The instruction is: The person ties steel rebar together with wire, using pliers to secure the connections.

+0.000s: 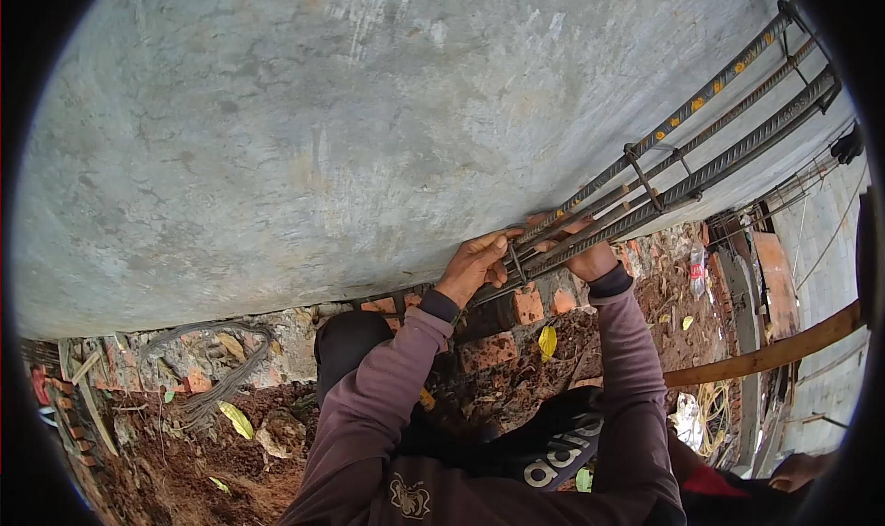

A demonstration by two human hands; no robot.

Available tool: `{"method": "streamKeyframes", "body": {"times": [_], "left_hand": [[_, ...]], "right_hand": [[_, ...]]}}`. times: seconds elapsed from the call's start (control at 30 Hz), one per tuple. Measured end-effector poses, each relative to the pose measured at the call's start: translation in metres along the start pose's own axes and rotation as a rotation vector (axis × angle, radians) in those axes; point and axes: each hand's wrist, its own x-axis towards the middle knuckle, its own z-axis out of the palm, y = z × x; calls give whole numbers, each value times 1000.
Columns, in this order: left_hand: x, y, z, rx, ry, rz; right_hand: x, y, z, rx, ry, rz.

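Note:
A cage of ribbed steel rebar (719, 165) slants along the grey wall, its lower end between my hands. Square stirrups (644, 177) cross the bars. At that lower end my left hand (476, 266) has its thumb and fingers pinched at the last stirrup (517, 261). My right hand (592, 260) reaches in from below, behind the nearest bars. Its fingers are curled among the bars and partly hidden, so what they grip does not show. Orange marks dot the upper bar.
A smooth grey wall (277, 139) fills the upper view. Below runs a brick footing (489, 351) beside reddish soil with leaves. A wire bundle (217, 392) lies at left. At right are a plastic bottle (697, 272), a curved wooden strip (765, 349) and another person's hand (798, 471).

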Motion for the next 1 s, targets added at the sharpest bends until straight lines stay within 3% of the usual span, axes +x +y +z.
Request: {"method": "streamKeyframes", "body": {"times": [0.13, 0.23, 0.33, 0.57, 0.73, 0.8, 1.0], "left_hand": [[1, 0, -1, 32, 10, -6], [-1, 3, 1, 21, 10, -1], [-1, 3, 0, 17, 1, 4], [0, 2, 1, 4, 3, 13], [0, 0, 1, -5, 10, 30], [0, 0, 2, -26, 13, 40], [-9, 10, 0, 93, -10, 60]], "right_hand": [[4, 16, -22, -460, -5, -62], [-4, 17, -17, -365, 110, -107], [-11, 4, 4, -481, 159, -344], [-19, 2, 26, -135, 286, -206], [-17, 15, 21, -409, 352, -206], [-20, -16, 34, -878, 334, -325], [-19, -13, 36, -1186, 211, -397]]}}
